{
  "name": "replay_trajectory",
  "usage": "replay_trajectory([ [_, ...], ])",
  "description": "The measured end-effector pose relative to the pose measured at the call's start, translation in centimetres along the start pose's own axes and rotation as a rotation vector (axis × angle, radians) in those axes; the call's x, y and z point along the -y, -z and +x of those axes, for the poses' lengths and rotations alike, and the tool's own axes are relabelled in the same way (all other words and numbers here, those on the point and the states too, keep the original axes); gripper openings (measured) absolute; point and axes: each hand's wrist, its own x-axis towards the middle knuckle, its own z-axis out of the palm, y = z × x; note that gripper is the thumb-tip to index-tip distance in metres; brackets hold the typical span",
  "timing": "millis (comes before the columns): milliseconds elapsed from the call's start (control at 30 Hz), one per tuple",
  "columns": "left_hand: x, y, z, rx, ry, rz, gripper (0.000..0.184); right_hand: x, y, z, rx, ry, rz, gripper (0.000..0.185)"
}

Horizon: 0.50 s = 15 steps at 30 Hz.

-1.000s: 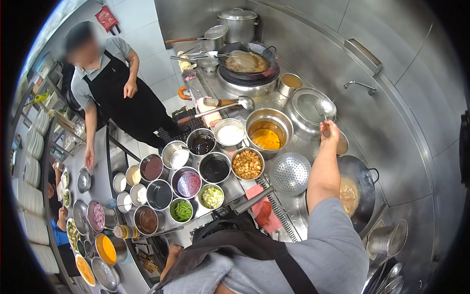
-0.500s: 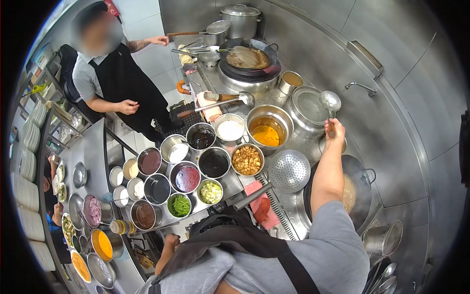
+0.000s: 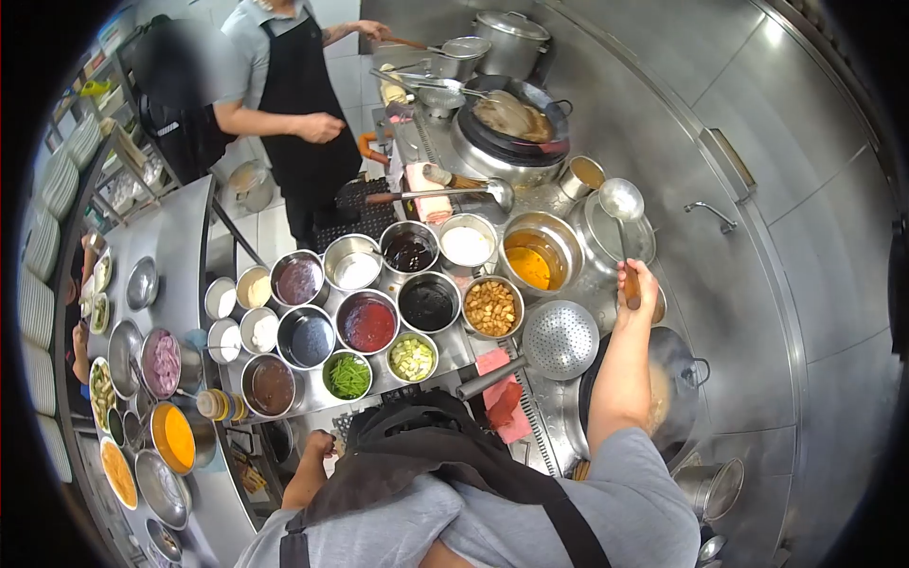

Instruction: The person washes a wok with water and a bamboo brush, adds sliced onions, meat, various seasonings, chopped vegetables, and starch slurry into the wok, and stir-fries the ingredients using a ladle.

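Wok (image 3: 679,402) partly hidden by right forearm (image 3: 620,379); contents (image 3: 658,405) hazed, probably unidentifiable. Left hand's (image 3: 322,443) grip can't be made out. Co-worker (image 3: 298,104) cropped at head by top edge.

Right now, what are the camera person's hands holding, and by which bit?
The right hand holds the ladle by its wooden handle; whether the left hand holds anything, I can't tell.

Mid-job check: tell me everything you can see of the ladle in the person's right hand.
The ladle has a round, silvery bowl, a thin metal-looking shaft and a brown, wooden-looking handle, gripped in the right hand. It points away from the wearer, bowl end farthest. In this view the bowl overlaps a round metal vessel; whether they touch, or whether the bowl holds anything, I cannot tell.
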Motion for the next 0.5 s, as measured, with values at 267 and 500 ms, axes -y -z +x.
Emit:
replay_trajectory([
  [267,3.8,0.6,-1.3,-0.003,0.462,-0.217,0.02,-6.3,-5.6,-7.7,0.215,0.004,0.221,0.021],
  [500,3.4,2.3,-2.3,-0.064,0.504,-0.184,0.015,-8.5,-8.9,-15.2,0.363,-0.065,-0.015,0.037],
])
